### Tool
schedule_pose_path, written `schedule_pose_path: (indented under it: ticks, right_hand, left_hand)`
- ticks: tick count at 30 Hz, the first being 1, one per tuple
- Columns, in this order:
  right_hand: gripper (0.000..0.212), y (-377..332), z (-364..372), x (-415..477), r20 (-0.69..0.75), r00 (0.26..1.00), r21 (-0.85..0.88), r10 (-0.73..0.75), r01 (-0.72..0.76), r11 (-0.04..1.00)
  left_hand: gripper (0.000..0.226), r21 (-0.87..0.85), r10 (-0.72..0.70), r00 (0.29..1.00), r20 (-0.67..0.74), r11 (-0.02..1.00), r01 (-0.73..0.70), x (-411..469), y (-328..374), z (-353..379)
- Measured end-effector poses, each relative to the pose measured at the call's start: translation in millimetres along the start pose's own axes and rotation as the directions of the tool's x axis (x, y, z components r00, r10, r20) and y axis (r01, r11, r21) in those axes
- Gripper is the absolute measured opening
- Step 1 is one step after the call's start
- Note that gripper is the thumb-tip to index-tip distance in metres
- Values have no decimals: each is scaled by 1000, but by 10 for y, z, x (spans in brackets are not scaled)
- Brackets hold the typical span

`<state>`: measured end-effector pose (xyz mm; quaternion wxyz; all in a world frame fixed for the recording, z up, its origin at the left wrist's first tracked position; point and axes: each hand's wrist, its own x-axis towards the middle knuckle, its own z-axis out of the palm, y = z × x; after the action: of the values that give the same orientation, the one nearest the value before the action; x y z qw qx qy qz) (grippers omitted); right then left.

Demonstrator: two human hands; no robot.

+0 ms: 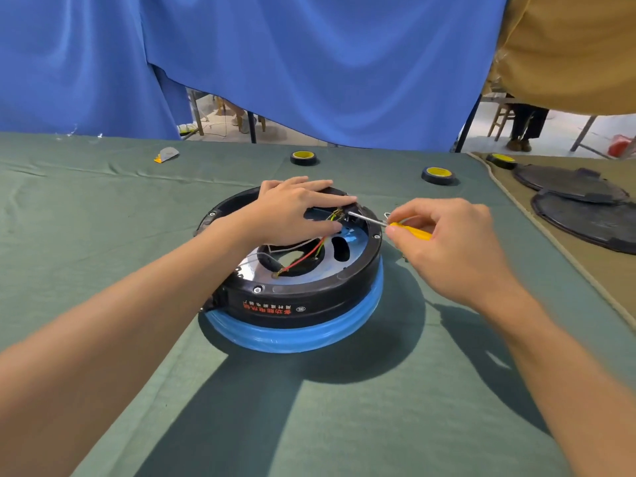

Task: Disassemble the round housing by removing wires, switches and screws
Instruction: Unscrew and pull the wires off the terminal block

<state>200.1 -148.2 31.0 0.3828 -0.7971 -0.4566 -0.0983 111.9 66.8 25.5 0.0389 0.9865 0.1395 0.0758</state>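
Observation:
The round housing (303,304) is black with a blue base ring and sits mid-table, open side up. Inside it lie a silvery plate and red, yellow and white wires (303,258). My left hand (292,208) rests across the housing's far rim, fingers straight, thumb down inside near the wires. My right hand (447,235) pinches a yellow-handled screwdriver (411,230). Its metal shaft points left, with the tip at the inner wall by the yellow-green wire ends. Several screws (257,289) sit in the rim.
Three black tape rolls with yellow cores (437,175) stand on the green cloth behind the housing. Two dark round covers (581,218) lie at the right on tan cloth. A small grey and orange scrap (167,154) lies far left. Blue curtain hangs behind.

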Motion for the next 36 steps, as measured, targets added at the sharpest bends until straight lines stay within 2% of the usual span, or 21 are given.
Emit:
schedule_pose_path:
  ticks: [6, 13, 17, 28, 36]
  right_hand:
    - [13, -48, 98, -43, -63, 993, -111, -97, 89, 990]
    - [22, -182, 208, -42, -6, 993, -280, -119, 113, 953]
    - [21, -202, 255, -55, -37, 992, -306, -119, 102, 947]
    - [27, -209, 247, -100, 1, 987, -345, -162, 152, 926]
    - [25, -259, 281, -91, 13, 990, -370, -138, 133, 920]
  left_hand:
    - [54, 28, -7, 1000, 22, 1000, 7, -13, 22, 8]
    - [53, 48, -3, 1000, -6, 999, 3, 11, 14, 24]
    - [53, 37, -3, 1000, -11, 999, 4, 15, 10, 30]
    - [51, 33, 0, 1000, -16, 999, 0, 9, 10, 28]
    - [51, 17, -11, 1000, -12, 1000, 11, 6, 22, 30]
